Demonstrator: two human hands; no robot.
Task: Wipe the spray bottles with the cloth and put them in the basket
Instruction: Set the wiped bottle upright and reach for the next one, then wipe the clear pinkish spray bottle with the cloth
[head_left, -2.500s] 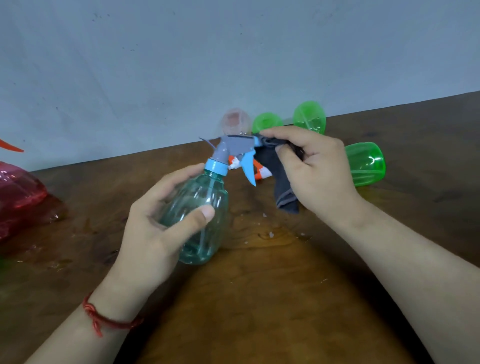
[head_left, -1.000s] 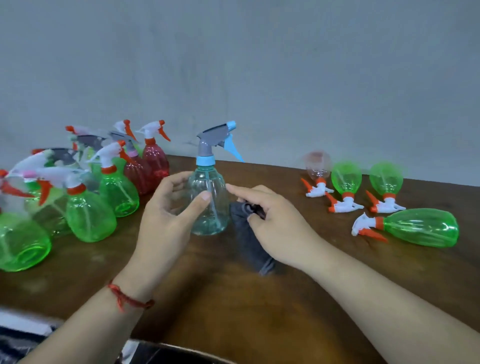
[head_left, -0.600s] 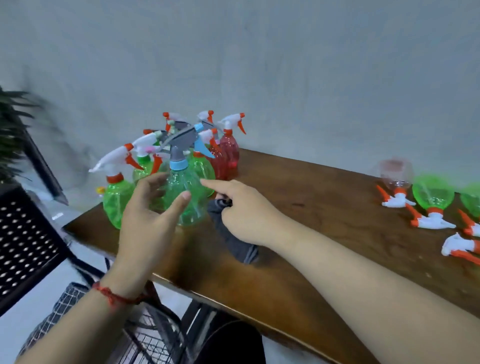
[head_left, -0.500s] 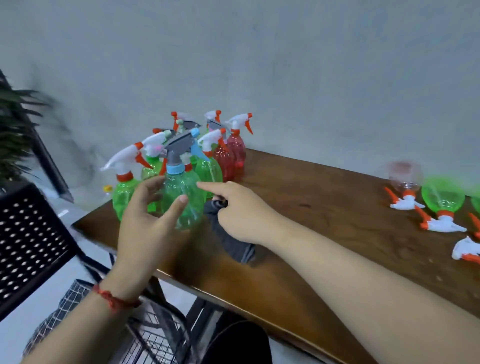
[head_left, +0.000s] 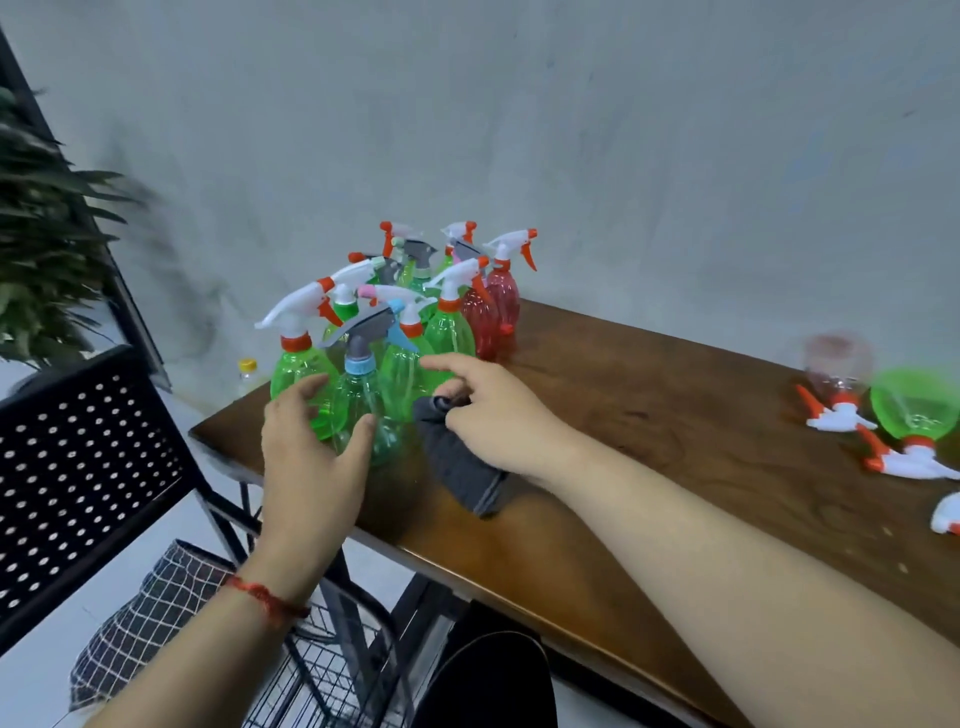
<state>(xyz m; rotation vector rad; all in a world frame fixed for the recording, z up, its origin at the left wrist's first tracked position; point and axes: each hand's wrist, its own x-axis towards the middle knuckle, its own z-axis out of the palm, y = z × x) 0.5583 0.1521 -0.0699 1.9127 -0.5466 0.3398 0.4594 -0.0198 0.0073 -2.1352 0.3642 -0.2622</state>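
Note:
A teal spray bottle (head_left: 366, 410) with a grey trigger and blue collar stands upright at the table's left end, against a cluster of green and red spray bottles (head_left: 447, 322). My left hand (head_left: 311, 462) is wrapped round it, thumb on the front and fingers behind. Just to the right, my right hand (head_left: 493, 421) pinches a grey cloth (head_left: 460, 467) that lies on the wooden table (head_left: 649, 431), with the index finger stretched out toward the bottles. A black wire basket (head_left: 332, 670) sits on the floor under the table's left corner.
Several green and clear bottles (head_left: 914, 410) lie on their sides at the right end of the table. A black perforated chair back (head_left: 78, 467) stands at the left, a checked fabric bag (head_left: 140, 623) below it, and a plant (head_left: 41, 234) behind.
The view has swung left. My left hand moved the teal bottle from the table's middle to the standing cluster at the left end. My right hand followed with the cloth.

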